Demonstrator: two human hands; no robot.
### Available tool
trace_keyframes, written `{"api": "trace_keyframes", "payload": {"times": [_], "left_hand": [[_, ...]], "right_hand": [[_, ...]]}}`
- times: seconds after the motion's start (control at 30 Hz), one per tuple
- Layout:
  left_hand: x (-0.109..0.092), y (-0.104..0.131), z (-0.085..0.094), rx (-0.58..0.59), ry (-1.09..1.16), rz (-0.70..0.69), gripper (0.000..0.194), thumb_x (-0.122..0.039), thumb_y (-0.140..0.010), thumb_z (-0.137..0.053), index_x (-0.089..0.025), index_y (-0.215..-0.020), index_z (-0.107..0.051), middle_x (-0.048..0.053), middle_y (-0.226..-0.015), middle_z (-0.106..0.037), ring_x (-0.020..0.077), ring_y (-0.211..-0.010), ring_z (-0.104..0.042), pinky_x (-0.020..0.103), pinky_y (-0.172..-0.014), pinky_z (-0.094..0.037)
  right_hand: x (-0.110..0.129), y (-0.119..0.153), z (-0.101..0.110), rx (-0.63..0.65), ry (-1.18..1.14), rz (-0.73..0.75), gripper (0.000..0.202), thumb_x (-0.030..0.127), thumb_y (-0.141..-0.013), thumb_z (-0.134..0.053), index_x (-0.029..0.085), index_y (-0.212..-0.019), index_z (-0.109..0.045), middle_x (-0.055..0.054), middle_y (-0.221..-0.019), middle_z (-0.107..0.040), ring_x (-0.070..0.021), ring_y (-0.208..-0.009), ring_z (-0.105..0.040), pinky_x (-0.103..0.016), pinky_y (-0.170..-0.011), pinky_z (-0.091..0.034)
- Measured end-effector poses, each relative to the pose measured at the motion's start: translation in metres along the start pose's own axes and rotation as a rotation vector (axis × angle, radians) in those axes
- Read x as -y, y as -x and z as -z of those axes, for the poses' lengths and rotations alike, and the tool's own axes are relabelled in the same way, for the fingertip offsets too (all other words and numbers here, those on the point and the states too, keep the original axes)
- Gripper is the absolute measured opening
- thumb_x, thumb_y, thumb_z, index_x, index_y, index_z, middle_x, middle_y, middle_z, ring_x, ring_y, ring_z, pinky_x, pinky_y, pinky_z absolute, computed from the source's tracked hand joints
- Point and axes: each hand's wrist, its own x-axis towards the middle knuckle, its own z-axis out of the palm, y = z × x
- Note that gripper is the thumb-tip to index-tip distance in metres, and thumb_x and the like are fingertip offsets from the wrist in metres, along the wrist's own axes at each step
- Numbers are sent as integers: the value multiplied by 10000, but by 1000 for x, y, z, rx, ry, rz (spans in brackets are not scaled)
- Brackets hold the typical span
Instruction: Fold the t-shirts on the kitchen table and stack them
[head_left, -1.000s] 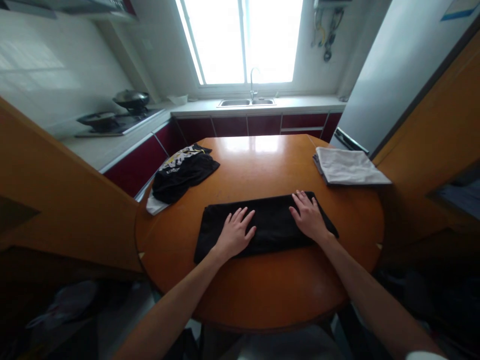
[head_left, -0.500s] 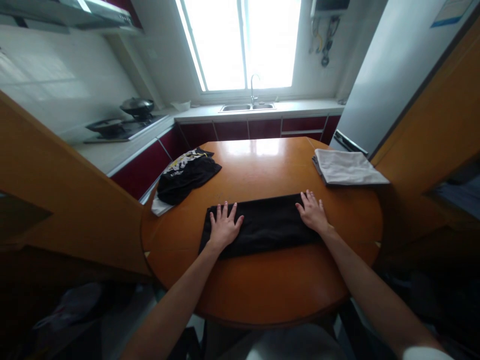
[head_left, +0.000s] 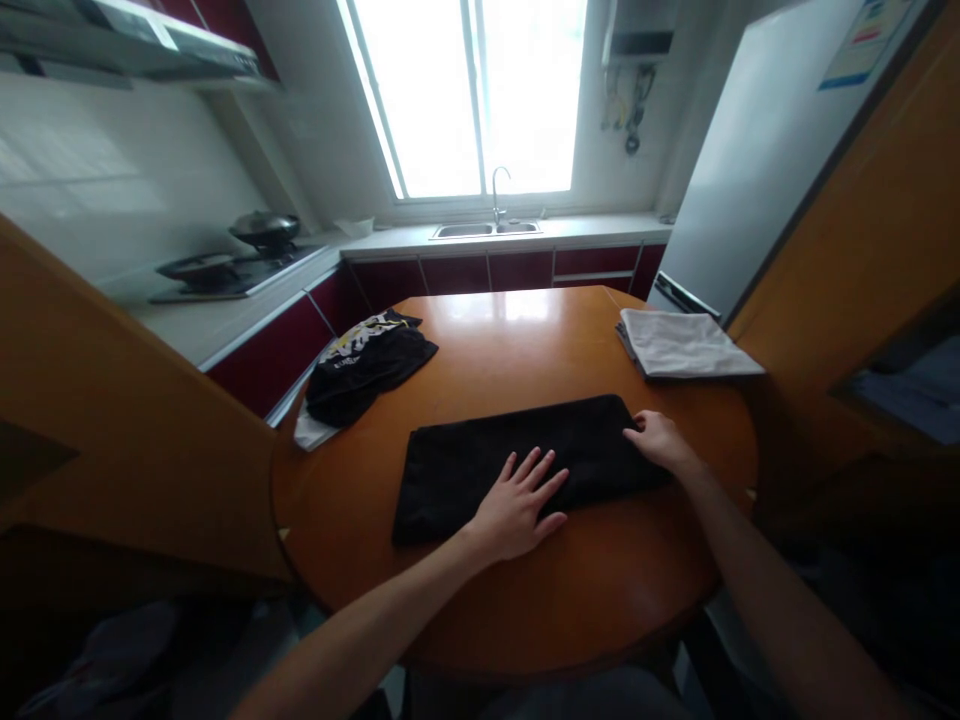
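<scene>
"On the bench (head_left: pixel 570 600), near side: where's the cloth (head_left: pixel 480 460)?"

"Right in front of the person. Black, flat, folded into a long strip, set slightly askew."

"Hands?"

"Left hand (head_left: pixel 517 515) open, palm down, fingers spread over the near edge, about mid-length. Looks like it's resting there. Right hand (head_left: pixel 660 440) at the right end, fingers bent in at the edge."

"Gripping?"

"Can't tell. Fingertips sit right at the edge, could be a pinch, could be just contact."

"What changed?"

"Half a second ago both hands lay spread flat on the cloth, left one over the left end. Now left has slid in to the middle and nearer the body, right has gone out to the end and curled."

"Meaning?"

"My read: off two-handed flattening, onto tidying or taking hold of that right end, with the left steadying or smoothing. Judgement only."

"Cloth itself?"

"Same place, still folded."

"Anything else?"

"Shirt (head_left: pixel 375 375), black with a print, crumpled at the bench's left edge, white cloth (head_left: pixel 311 432) showing under it. Pale stack (head_left: pixel 686 345), folded, far right. Both well apart from the hands."
</scene>
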Motion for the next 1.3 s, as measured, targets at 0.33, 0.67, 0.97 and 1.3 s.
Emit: {"api": "trace_keyframes", "payload": {"times": [0.33,0.67,0.97,1.3], "left_hand": [[1,2,7,-40,175,-5,671,-608,-977,-472,-273,-1551,-378,117,-1646,-284,348,-1533,-191,630,-1213,-148],[21,-4,28,-648,1192,301,585,-507,-1022,-444,-302,-1559,-338,114,-1286,-609,210,-1004,-663,354,-800,-595],[56,7,23,-742,1027,557,371,-346,-977,-485,-200,-1253,-685,81,-1294,-679,251,-1253,-592,411,-1124,-413],[61,11,47,-625,868,528,567,-175,-854,-599,-219,-1419,-577,68,-1443,-589,247,-1362,-513,422,-1189,-350]], "right_hand": [[27,5,49,423,-800,-153,377,218,-773,-751,156,-1139,-684,-90,-951,-779,-217,-836,-742,-265,-686,-589],[162,59,27,448,-698,242,639,181,-753,-717,155,-1369,-549,11,-736,-707,-106,-509,-580,-176,-420,-402],[188,92,-66,620,-1056,328,689,179,-750,-605,201,-1430,-495,-43,-955,-718,-150,-682,-709,-308,-643,-585],[106,97,-42,2,-513,727,381,381,-925,-596,239,-1276,-639,-116,-1351,-595,-278,-1281,-537,-469,-1076,-467]]}}
